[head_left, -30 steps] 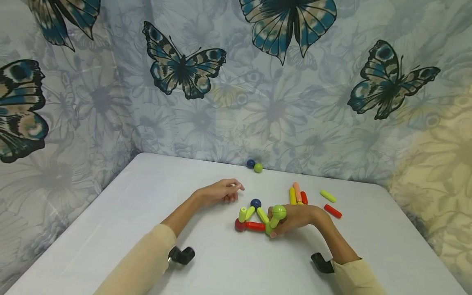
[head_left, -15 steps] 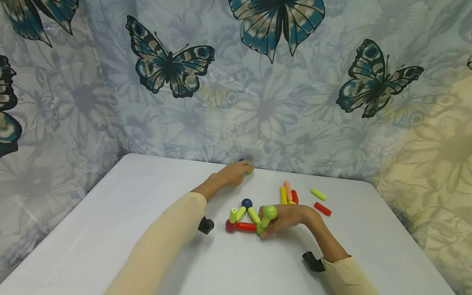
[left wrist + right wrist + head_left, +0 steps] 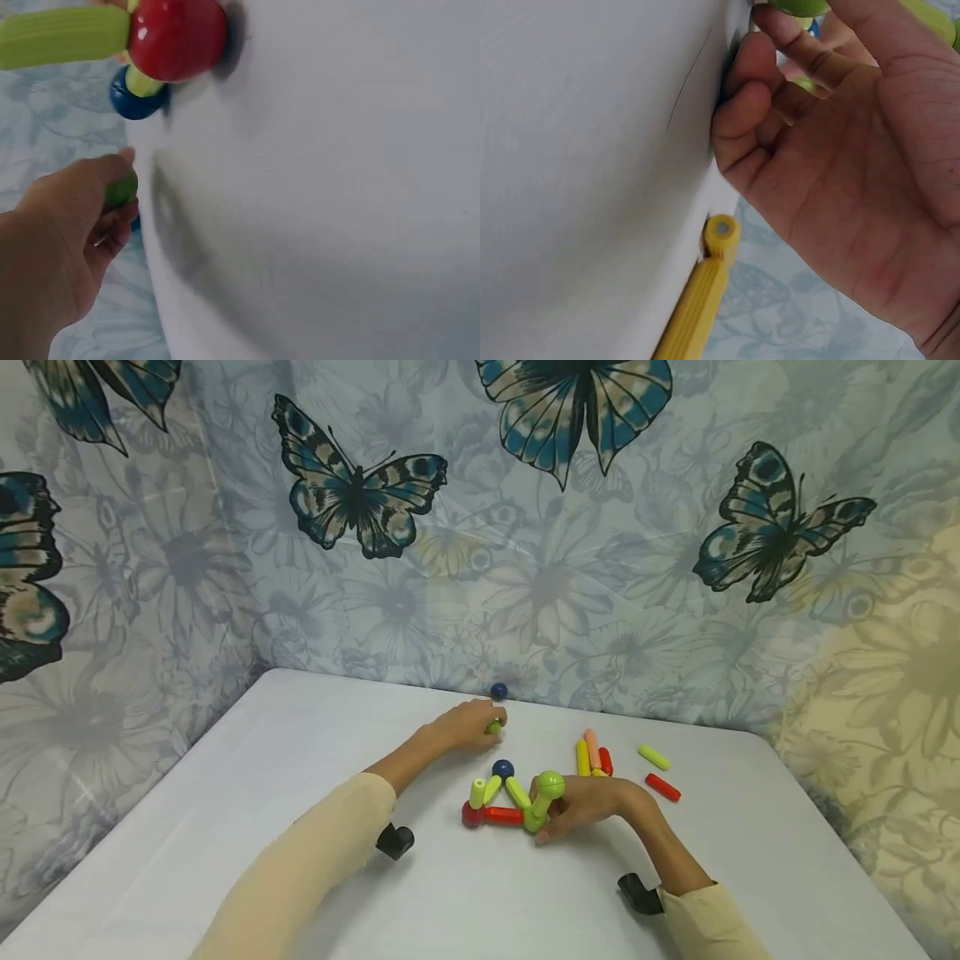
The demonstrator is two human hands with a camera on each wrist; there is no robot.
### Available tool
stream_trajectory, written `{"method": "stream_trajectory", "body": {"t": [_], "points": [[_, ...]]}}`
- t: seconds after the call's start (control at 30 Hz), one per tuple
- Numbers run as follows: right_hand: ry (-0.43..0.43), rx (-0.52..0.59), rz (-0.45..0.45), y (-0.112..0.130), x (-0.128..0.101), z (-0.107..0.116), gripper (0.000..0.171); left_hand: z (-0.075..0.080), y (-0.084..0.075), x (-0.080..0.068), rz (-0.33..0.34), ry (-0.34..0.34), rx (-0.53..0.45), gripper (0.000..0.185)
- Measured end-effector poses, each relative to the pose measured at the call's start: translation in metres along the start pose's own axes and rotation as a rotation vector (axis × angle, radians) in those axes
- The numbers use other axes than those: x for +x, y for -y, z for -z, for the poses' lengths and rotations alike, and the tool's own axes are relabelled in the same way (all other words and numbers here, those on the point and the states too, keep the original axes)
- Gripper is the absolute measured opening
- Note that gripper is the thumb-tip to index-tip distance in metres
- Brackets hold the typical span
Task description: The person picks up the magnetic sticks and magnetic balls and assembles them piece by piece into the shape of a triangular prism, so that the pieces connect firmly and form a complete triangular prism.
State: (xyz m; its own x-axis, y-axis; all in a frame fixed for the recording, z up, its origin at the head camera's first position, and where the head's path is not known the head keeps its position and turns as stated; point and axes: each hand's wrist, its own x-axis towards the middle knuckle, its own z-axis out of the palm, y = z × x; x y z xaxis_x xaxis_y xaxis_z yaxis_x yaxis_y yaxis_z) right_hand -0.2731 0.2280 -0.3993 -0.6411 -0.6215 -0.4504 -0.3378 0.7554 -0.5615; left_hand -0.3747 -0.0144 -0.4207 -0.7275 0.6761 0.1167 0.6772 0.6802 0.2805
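My left hand [image 3: 467, 727] pinches a loose green ball [image 3: 121, 190] above the far part of the table. Nearer stands a frame built of balls and rods: a red ball [image 3: 472, 815], a red rod [image 3: 504, 816], a blue ball [image 3: 503, 769] and light green rods [image 3: 517, 792]. One rod stands upright on the red ball. At the right corner, another rises from a lower green ball [image 3: 533, 822] and carries an upper green ball [image 3: 551, 784]. My right hand [image 3: 588, 803] holds that corner by the lower ball, its fingers partly hidden behind it.
A second blue ball [image 3: 498, 692] lies at the table's back edge. Behind my right hand lie a yellow rod [image 3: 582, 757], an orange rod [image 3: 592, 748] and a short red rod [image 3: 606, 761]. Farther right are a loose green rod [image 3: 654, 757] and a red rod [image 3: 663, 787].
My left hand reached to the two balls at the back edge, took the green one and has drawn it slightly nearer. The blue ball stayed behind. My right hand keeps hold of the frame.
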Motion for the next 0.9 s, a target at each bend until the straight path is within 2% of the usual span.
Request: {"method": "stream_trajectory", "body": {"t": [0.13,0.23,0.3,0.4,0.5,0.63,0.8,0.9], "points": [[0.007,0.0,0.022,0.001,0.0,0.002,0.043,0.024,-0.01,-0.03,-0.098,-0.103,-0.292,0.03],[0.006,-0.003,0.035,-0.001,-0.001,0.003,0.044,0.045,-0.022,-0.057,-0.208,-0.087,-0.51,0.026],[0.001,-0.006,0.034,-0.002,-0.003,0.004,0.044,0.054,-0.029,-0.072,-0.266,-0.044,-0.6,0.025],[-0.006,-0.008,0.025,-0.004,-0.005,0.004,0.044,0.056,-0.033,-0.087,-0.315,0.02,-0.613,0.029],[-0.011,0.003,0.031,-0.005,-0.004,0.002,0.044,0.049,-0.033,-0.098,-0.285,0.034,-0.592,0.031],[-0.003,0.012,0.036,-0.006,-0.003,-0.001,0.044,0.034,-0.03,-0.104,-0.215,-0.017,-0.628,0.033],[0.006,0.006,0.04,-0.005,-0.001,-0.001,0.043,0.021,-0.028,-0.105,-0.186,-0.094,-0.701,0.034],[0.008,0.001,0.05,-0.004,0.001,0.0,0.043,0.018,-0.026,-0.107,-0.169,-0.067,-0.727,0.041]]}}
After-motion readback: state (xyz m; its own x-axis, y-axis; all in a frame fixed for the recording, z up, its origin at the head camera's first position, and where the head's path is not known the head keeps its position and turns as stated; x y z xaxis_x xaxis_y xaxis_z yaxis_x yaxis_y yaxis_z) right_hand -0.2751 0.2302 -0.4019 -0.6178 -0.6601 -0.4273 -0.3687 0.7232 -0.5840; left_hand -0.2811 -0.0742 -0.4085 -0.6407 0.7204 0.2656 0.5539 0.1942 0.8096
